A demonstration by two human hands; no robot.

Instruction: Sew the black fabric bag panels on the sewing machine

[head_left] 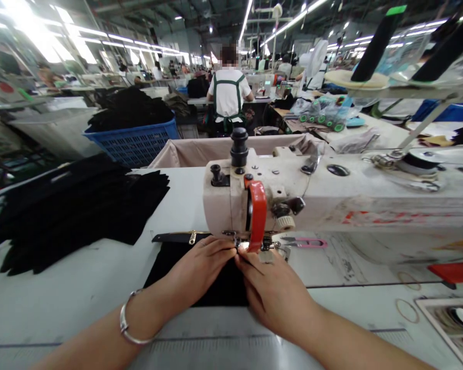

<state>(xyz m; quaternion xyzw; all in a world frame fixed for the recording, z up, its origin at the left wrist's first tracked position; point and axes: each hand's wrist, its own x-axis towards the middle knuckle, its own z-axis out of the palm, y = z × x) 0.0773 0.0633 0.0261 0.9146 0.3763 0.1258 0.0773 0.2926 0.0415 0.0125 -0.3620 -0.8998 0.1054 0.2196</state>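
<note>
A black fabric piece (226, 293) lies under the needle area of a white sewing machine (231, 205). Along its far edge runs a zipper (173, 237) with a gold-coloured pull. My left hand (200, 264), a silver bangle at its wrist, has its fingers pressed together on the fabric just left of the presser foot. From the other side my right hand (272, 288) pinches the same fabric, thumb and fingertips close to my left fingertips. A red guard (257, 213) stands in front of the needle, and the fingers partly hide the stitching spot.
A stack of black fabric pieces (81, 205) lies on the table at left. Pink thread snips (304, 242) rest beneath the machine arm. Behind are a cloth-lined bin (193, 151), a blue basket (135, 139) of dark fabric and a seated person (228, 92). Thread cones (376, 49) stand upper right.
</note>
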